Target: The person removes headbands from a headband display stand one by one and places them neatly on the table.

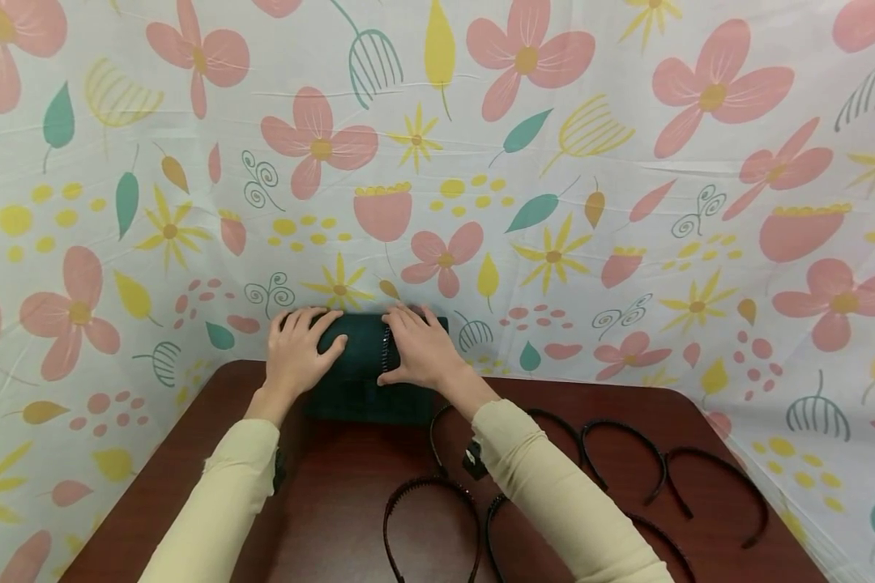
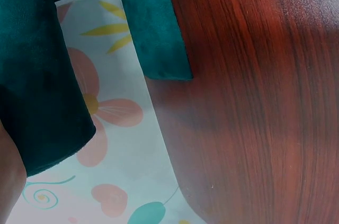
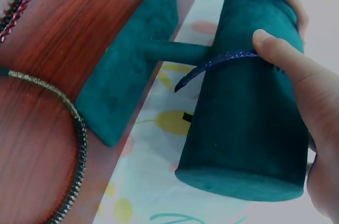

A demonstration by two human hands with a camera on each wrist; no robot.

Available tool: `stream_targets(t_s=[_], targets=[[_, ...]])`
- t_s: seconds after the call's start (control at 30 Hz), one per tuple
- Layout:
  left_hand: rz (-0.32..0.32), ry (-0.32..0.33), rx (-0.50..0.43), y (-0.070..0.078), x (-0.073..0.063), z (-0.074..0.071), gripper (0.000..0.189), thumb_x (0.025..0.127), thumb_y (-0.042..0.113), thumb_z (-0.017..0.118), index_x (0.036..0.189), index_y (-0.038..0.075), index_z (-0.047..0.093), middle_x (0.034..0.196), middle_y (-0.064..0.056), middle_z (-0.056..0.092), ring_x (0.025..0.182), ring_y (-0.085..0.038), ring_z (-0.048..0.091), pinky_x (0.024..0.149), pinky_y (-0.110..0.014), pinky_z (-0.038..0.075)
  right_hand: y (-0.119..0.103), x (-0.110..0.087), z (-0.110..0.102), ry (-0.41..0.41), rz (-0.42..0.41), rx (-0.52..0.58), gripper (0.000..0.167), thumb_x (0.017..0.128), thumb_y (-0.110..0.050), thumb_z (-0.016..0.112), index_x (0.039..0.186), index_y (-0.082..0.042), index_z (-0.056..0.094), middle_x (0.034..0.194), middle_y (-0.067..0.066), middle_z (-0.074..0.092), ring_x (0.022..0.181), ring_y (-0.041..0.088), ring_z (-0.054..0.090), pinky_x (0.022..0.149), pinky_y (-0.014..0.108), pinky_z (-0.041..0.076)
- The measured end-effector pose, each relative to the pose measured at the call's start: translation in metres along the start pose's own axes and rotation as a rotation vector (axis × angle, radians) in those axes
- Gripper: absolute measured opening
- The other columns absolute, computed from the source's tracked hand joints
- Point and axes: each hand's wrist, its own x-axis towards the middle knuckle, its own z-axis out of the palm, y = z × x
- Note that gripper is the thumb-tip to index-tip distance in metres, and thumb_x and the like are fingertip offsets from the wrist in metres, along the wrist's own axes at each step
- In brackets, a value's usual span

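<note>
A dark green velvet headband stand (image 1: pixel 360 336) stands at the far edge of the table; its thick roll sits across a short post above a flat base (image 3: pixel 130 70). My left hand (image 1: pixel 299 348) holds the left end of the roll, fingers over the top and thumb along the front. Around the roll, toward its right part, lies a glittery dark blue headband (image 3: pixel 228 59) with one tip sticking out. My right hand (image 1: pixel 424 348) grips this headband against the roll, thumb on the band in the right wrist view. Its other fingers are mostly hidden behind the roll.
On the brown table (image 1: pixel 335 502), a toothed dark headband (image 1: pixel 432 479) lies in front, and several more headbands, among them a black one (image 1: pixel 623 425), lie to the right, partly under my right forearm. Flowered cloth (image 1: pixel 437 162) hangs directly behind the stand.
</note>
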Motion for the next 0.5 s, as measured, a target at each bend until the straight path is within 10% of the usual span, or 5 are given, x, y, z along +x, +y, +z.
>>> stream_targets(t_s=[0.5], targets=[[-0.004, -0.011, -0.039, 0.001, -0.001, -0.001, 0.047, 0.092, 0.049, 0.058, 0.132, 0.024, 0.064, 0.131, -0.010, 0.062, 0.122, -0.033, 0.054, 0.112, -0.057, 0.031, 0.023, -0.017, -0.004, -0.035, 0.042, 0.112, 0.101, 0.070, -0.068, 0.078, 0.147, -0.013, 0.040, 0.160, 0.006, 0.032, 0.149, 0.023, 0.029, 0.123, 0.055, 0.017]])
